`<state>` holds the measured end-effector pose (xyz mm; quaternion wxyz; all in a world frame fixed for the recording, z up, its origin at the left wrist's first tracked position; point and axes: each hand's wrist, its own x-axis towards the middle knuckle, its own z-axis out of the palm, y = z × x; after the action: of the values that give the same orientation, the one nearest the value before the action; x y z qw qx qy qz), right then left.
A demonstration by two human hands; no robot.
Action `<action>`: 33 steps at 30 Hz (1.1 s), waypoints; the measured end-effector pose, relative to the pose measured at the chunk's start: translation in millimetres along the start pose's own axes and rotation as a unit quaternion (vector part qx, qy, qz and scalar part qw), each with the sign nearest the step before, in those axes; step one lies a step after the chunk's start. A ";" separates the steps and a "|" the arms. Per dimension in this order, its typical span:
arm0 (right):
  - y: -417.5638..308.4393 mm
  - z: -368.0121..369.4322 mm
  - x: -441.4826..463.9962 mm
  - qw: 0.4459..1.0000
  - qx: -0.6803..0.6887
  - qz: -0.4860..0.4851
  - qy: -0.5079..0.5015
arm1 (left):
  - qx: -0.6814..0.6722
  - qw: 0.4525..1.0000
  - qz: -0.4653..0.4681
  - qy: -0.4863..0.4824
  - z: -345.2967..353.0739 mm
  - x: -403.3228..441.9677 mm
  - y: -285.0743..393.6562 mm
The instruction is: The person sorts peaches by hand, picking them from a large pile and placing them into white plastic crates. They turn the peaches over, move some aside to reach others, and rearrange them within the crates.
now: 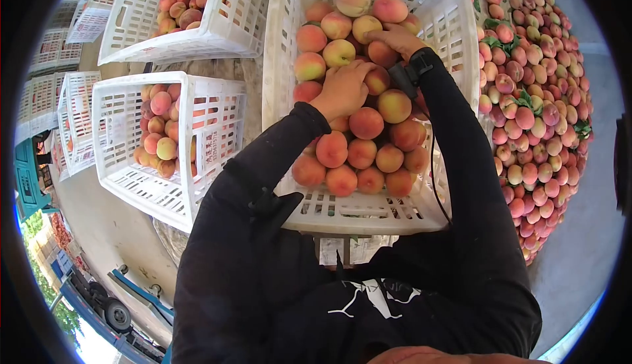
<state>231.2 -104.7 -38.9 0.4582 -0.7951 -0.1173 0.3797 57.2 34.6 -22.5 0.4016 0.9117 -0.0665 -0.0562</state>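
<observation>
A white plastic crate [280, 41] in front of me holds many red and yellow peaches [366, 123]. Over its middle lies my left hand [343, 88], fingers curled down among the fruit against a peach [376, 81]; its fingertips are partly hidden. My right hand [397, 41] reaches in farther back and to the right, with its fingers bent around a reddish peach [382, 54]. A dark device [413, 71] is strapped at the right wrist, and a thin cable hangs from it.
To the left stand two more white crates, one nearer [141, 77] and one farther back [125, 25], both with peaches inside. Stacked crates [49, 51] line the far left. A large heap of peaches [533, 110] with some leaves spreads along the right.
</observation>
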 end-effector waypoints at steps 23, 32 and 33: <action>-13.3 6.1 -20.0 0.952 -0.282 -0.116 -0.025 | 0.271 0.952 0.118 0.080 -6.5 21.4 -20.7; -24.9 22.4 -28.6 0.899 -0.416 -0.097 0.095 | 0.284 0.954 0.051 0.084 -13.3 -4.4 -5.0; -35.3 27.3 -30.3 0.883 -0.456 -0.060 0.092 | 0.286 0.953 0.052 0.081 -15.1 -0.1 -6.2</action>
<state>196.8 -84.0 -3.0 0.0754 -0.9391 -0.2823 0.1808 59.9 49.8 -17.0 0.1304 0.9852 -0.0939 0.0601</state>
